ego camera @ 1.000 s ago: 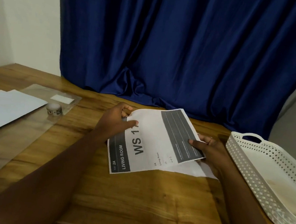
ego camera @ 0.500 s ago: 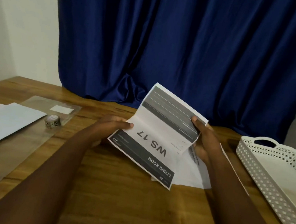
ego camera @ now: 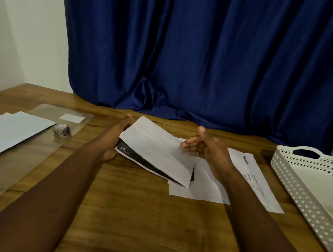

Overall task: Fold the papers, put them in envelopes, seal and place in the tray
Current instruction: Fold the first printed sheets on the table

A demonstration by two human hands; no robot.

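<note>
Showing blank back, paper (ego camera: 154, 151) folded, dark print underneath.

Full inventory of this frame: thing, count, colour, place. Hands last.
folded paper: 1, white with dark print, held over table centre
flat papers: at least 2, white, printed, under right hand
tray: 1, white perforated, right edge
tape roll: 1, patterned, left on plastic sleeve
plastic sleeve: 1, clear, left
envelopes: 2 visible, white, far left
curtain: 1, dark blue, behind table
table: 1, wood
left hand: holds paper's left edge
right hand: pinches paper's right edge
</note>
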